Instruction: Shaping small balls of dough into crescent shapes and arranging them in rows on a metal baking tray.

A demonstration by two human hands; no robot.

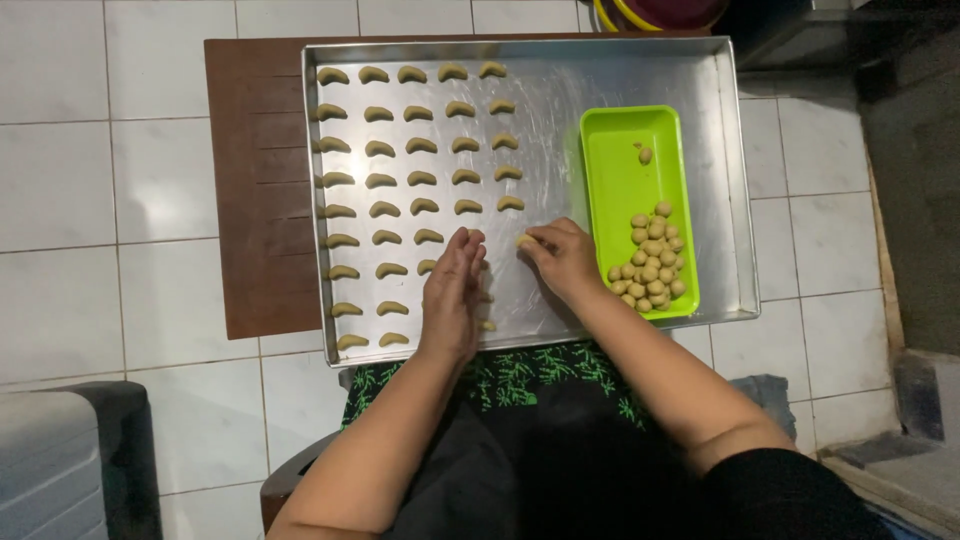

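A large metal baking tray (720,180) lies on a brown board (255,200) on a white tiled floor (100,150). Rows of small crescent-shaped dough pieces (420,145) fill the left half of the tray, set apart from one another in neat columns. A bright green plastic tray (625,160) sits inside the metal one at its right side, and a heap of little dough balls (652,260) is gathered at its near end, with one ball lying alone farther up.

The right hand (562,255) rests on the metal tray just left of the green tray, fingers curled down, its fingertips pinched on a small piece of dough (524,240) that touches the tray surface. The left hand (452,290) stands on edge just beside it, fingers straight and together, open and holding nothing, over the near end of the crescent rows. The two hands are near each other but apart, with the dough piece between them.

The person sits at the near edge of the tray, wearing dark cloth with a green leaf pattern (520,375)
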